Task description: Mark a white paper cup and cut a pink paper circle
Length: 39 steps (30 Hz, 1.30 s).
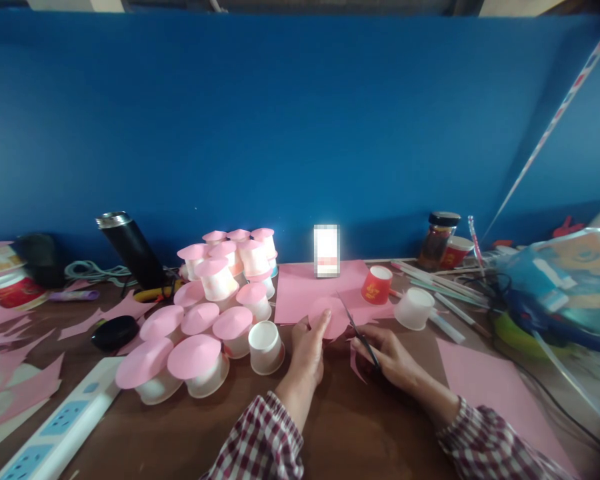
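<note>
My left hand (310, 347) pinches a round piece of pink paper (330, 319) between thumb and fingers, in the middle of the head view. My right hand (387, 353) is closed around dark-handled scissors (353, 325), whose blades point up and left at the right edge of that paper. A thin pink offcut (356, 365) hangs below the blades beside my right hand. Left of my left hand an upturned white paper cup (265, 347) stands bare. Close by are several upturned cups topped with pink paper cones (195, 357).
Behind my hands lies a pink sheet (295, 290) with a red cup (377, 285) by it. A white cup (414, 308) stands to the right. A power strip (65, 420), black bottle (130, 250) and pink scraps (30, 393) are left; another pink sheet (500, 400) and a jar (437, 240) are right.
</note>
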Each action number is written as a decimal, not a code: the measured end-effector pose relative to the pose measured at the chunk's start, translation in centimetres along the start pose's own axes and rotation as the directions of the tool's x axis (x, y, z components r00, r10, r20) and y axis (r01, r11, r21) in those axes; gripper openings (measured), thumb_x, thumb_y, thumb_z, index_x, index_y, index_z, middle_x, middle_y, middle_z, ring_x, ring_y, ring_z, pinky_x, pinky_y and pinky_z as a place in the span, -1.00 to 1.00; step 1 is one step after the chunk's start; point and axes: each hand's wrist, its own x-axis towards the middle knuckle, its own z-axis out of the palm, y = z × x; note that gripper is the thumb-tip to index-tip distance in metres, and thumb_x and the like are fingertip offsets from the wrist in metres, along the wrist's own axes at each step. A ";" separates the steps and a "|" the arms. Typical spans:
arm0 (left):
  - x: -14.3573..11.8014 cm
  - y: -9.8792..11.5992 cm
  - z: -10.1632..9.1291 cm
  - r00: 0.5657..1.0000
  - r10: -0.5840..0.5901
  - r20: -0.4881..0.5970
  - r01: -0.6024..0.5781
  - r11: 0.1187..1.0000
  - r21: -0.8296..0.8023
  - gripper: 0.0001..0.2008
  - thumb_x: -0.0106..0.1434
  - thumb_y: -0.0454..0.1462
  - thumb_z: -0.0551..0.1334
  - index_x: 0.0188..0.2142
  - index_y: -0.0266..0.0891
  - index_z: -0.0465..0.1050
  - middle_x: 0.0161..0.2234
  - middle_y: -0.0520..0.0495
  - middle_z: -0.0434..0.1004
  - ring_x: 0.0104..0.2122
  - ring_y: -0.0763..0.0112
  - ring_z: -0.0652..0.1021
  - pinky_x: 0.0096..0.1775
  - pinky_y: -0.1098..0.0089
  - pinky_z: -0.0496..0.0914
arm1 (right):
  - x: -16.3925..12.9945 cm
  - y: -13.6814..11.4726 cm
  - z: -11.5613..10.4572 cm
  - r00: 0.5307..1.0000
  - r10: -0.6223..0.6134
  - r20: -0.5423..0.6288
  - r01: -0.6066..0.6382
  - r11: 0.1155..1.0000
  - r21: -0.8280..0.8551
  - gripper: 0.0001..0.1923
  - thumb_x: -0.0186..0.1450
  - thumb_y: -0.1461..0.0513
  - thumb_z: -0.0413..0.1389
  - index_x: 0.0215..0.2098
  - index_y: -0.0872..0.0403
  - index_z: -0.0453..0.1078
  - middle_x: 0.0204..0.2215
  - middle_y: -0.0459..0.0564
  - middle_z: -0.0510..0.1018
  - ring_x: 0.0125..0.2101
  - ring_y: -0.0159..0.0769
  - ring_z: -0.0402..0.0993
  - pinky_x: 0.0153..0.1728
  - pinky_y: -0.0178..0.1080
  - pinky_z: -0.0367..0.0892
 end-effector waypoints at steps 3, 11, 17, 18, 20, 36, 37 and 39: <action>0.1 -0.2 -0.1 1.000 0.008 0.027 -0.008 1.000 0.007 -0.62 -0.03 -0.14 0.39 -0.29 -0.38 0.48 -0.43 -0.15 0.54 -0.44 0.35 0.52 -0.36 0.37 0.36 | 0.0 -0.2 0.0 1.000 0.001 0.016 -0.001 1.000 0.002 -0.59 0.20 0.01 0.15 -0.21 0.20 0.44 -0.65 -0.17 0.31 -0.64 -0.47 0.19 -0.61 -0.38 0.11; -0.1 -0.2 -0.1 1.000 0.002 0.007 -0.002 1.000 0.011 -0.53 -0.11 -0.08 0.42 -0.28 -0.39 0.49 -0.45 -0.16 0.56 -0.43 0.29 0.54 -0.33 0.34 0.38 | -0.1 -0.3 -0.3 1.000 -0.002 0.027 0.003 0.999 -0.036 -0.61 0.23 0.03 0.13 -0.18 0.20 0.43 -0.60 -0.14 0.32 -0.58 -0.44 0.21 -0.57 -0.37 0.11; 0.2 -0.4 -0.3 1.000 0.014 -0.002 -0.014 0.999 0.034 -0.55 -0.10 -0.10 0.42 -0.28 -0.39 0.50 -0.38 -0.19 0.58 -0.38 0.28 0.55 -0.30 0.35 0.37 | 0.0 -0.3 -0.3 1.000 -0.002 0.026 0.003 0.999 -0.044 -0.61 0.22 0.03 0.13 -0.20 0.20 0.43 -0.56 -0.12 0.35 -0.58 -0.46 0.20 -0.57 -0.37 0.11; 0.2 -0.4 -0.3 1.000 0.011 0.008 -0.012 0.999 0.033 -0.56 -0.07 -0.10 0.41 -0.28 -0.39 0.49 -0.37 -0.20 0.58 -0.39 0.29 0.55 -0.30 0.35 0.37 | 0.0 -0.3 -0.3 1.000 -0.002 0.029 0.003 0.999 -0.044 -0.61 0.23 0.03 0.12 -0.20 0.20 0.43 -0.57 -0.12 0.34 -0.59 -0.46 0.19 -0.57 -0.37 0.10; 0.1 -0.3 -0.2 0.999 0.005 0.037 -0.006 1.000 0.027 -0.58 -0.03 -0.11 0.39 -0.26 -0.39 0.49 -0.37 -0.20 0.58 -0.39 0.29 0.55 -0.30 0.34 0.38 | 0.0 -0.4 -0.3 0.999 -0.001 0.033 0.002 0.999 -0.047 -0.62 0.23 0.03 0.11 -0.21 0.20 0.42 -0.59 -0.13 0.33 -0.59 -0.46 0.19 -0.58 -0.37 0.10; 0.1 -0.1 0.0 0.999 0.006 0.049 -0.005 1.000 -0.015 -0.58 -0.03 -0.13 0.39 -0.25 -0.40 0.50 -0.35 -0.24 0.59 -0.34 0.24 0.56 -0.24 0.29 0.39 | 0.0 -0.2 -0.5 1.000 -0.004 0.025 0.007 0.996 -0.090 -0.64 0.23 0.05 0.13 -0.23 0.20 0.43 -0.56 -0.10 0.36 -0.59 -0.46 0.20 -0.58 -0.38 0.14; 0.1 -0.1 0.0 0.999 0.010 0.051 -0.009 1.000 -0.020 -0.59 -0.03 -0.13 0.39 -0.25 -0.40 0.50 -0.35 -0.24 0.59 -0.34 0.23 0.57 -0.24 0.29 0.39 | 0.0 -0.2 -0.5 1.000 -0.007 0.024 0.009 0.996 -0.093 -0.64 0.22 0.05 0.13 -0.23 0.20 0.43 -0.55 -0.10 0.36 -0.59 -0.46 0.21 -0.58 -0.38 0.14; 0.1 0.0 0.1 0.999 0.014 0.048 -0.013 0.999 -0.030 -0.58 -0.04 -0.12 0.39 -0.26 -0.40 0.50 -0.36 -0.24 0.59 -0.34 0.23 0.57 -0.23 0.28 0.39 | -0.1 -0.3 -0.5 1.000 -0.004 0.029 0.007 0.996 -0.090 -0.64 0.23 0.05 0.12 -0.22 0.20 0.43 -0.58 -0.12 0.34 -0.60 -0.46 0.20 -0.59 -0.38 0.14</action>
